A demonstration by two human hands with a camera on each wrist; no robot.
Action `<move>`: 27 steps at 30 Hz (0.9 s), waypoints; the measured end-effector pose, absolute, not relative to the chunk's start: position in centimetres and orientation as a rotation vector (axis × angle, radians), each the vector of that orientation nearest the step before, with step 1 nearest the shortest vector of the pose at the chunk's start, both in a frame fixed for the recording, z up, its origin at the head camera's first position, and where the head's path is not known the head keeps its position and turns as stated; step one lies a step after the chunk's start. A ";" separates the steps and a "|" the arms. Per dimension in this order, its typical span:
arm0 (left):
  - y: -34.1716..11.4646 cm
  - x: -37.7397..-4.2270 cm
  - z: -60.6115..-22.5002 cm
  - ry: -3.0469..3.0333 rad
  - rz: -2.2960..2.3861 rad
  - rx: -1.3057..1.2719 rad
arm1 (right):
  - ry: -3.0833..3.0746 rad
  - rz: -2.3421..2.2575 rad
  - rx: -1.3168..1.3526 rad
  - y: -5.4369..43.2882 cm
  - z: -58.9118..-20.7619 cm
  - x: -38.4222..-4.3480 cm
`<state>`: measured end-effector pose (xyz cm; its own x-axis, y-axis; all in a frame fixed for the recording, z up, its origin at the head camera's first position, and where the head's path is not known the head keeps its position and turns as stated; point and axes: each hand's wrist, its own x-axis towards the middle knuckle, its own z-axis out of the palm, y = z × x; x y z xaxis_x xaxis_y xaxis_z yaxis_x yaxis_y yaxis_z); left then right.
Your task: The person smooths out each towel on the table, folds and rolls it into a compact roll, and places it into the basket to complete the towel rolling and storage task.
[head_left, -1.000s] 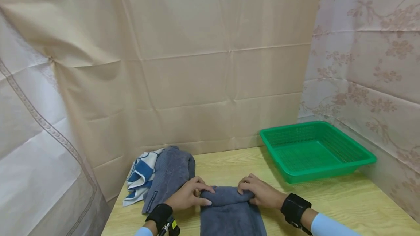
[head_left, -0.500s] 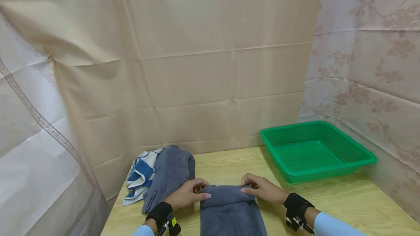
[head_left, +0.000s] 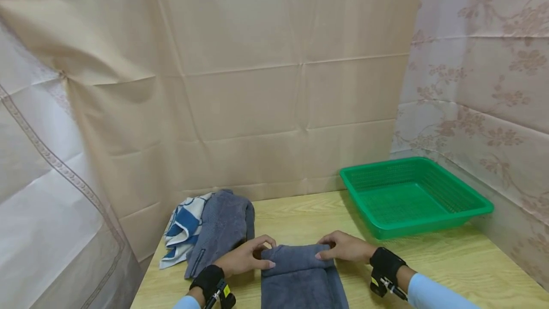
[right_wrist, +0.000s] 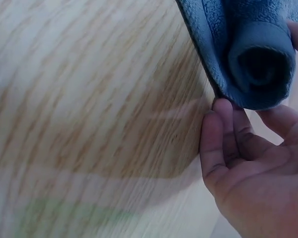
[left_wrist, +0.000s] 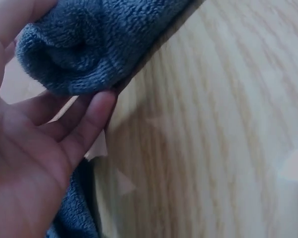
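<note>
A grey towel [head_left: 300, 285] lies lengthwise on the table, its far end rolled into a thick tube. At the left end of the roll, my left hand [head_left: 249, 256] curls thumb and fingers round it; the left wrist view shows the coiled towel end [left_wrist: 69, 59] between the thumb and the fingers beneath. My right hand [head_left: 345, 248] grips the right end the same way, thumb on the near side. In the right wrist view the hollow roll end [right_wrist: 263, 67] sits above the curled fingers [right_wrist: 213, 144].
Left of the work lie a second grey towel [head_left: 225, 225] and a blue-and-white patterned towel [head_left: 186, 225], heaped together. A green plastic basket [head_left: 411, 199] stands at the back right of the wooden table [head_left: 296, 213]. Beige cloth [head_left: 257, 85] hangs behind.
My right fingers have shifted from the top of the roll to behind it, with the thumb now on the near side. The left hand keeps its place at the left end, fingers slightly re-set.
</note>
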<state>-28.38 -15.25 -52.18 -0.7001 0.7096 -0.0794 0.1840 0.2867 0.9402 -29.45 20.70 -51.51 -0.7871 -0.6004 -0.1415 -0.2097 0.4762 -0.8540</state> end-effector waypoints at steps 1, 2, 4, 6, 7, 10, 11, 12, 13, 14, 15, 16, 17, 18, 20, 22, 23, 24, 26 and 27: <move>-15.2 -28.3 -52.2 2.078 1.408 0.811 | 2.313 -1.231 -0.667 20.7 -51.4 -29.4; -15.2 -28.3 -52.1 2.091 1.401 0.827 | 2.319 -1.219 -0.660 20.6 -51.4 -29.4; -15.2 -28.2 -52.1 2.118 1.386 0.858 | 2.326 -1.201 -0.666 20.5 -51.3 -29.4; -15.1 -28.0 -52.0 2.154 1.368 0.877 | 2.330 -1.194 -0.680 20.4 -51.3 -29.5; -15.1 -28.0 -52.0 2.172 1.359 0.892 | 2.332 -1.194 -0.689 20.4 -51.4 -29.5; -14.9 -27.9 -52.0 2.235 1.325 0.946 | 2.361 -1.184 -0.725 20.4 -51.5 -29.7; -14.8 -28.0 -52.0 2.260 1.313 0.964 | 2.372 -1.182 -0.735 20.4 -51.6 -29.8; -14.7 -28.0 -52.0 2.285 1.303 0.985 | 2.391 -1.174 -0.743 20.4 -51.7 -29.9; -14.6 -28.1 -52.0 2.312 1.293 1.003 | 2.413 -1.166 -0.754 20.4 -51.7 -29.9; -14.5 -28.1 -52.1 2.337 1.287 1.017 | 2.434 -1.159 -0.764 20.3 -51.8 -30.0; -14.4 -28.2 -52.1 2.364 1.280 1.032 | 2.455 -1.151 -0.777 20.3 -51.9 -30.1; -14.4 -28.2 -52.2 2.386 1.277 1.044 | 2.471 -1.147 -0.788 20.3 -51.9 -30.2; -14.3 -28.2 -52.2 2.406 1.275 1.052 | 2.485 -1.143 -0.804 20.2 -52.0 -30.3; -14.3 -28.2 -52.3 2.426 1.273 1.058 | 2.499 -1.137 -0.822 20.2 -52.1 -30.3; -14.3 -28.1 -52.5 2.469 1.259 1.077 | 2.514 -1.132 -0.863 20.1 -52.2 -30.4; -14.4 -28.0 -52.6 2.512 1.243 1.091 | 2.530 -1.127 -0.900 20.1 -52.3 -30.4; -14.4 -28.0 -52.6 2.529 1.240 1.093 | 2.533 -1.128 -0.913 20.0 -52.3 -30.4; -14.4 -27.9 -52.6 2.544 1.238 1.091 | 2.540 -1.131 -0.925 20.0 -52.3 -30.4; -14.3 -27.9 -52.4 2.563 1.233 1.093 | 2.562 -1.132 -0.950 19.9 -52.4 -30.3; -14.2 -27.9 -52.3 2.567 1.238 1.095 | 2.576 -1.133 -0.965 19.8 -52.4 -30.2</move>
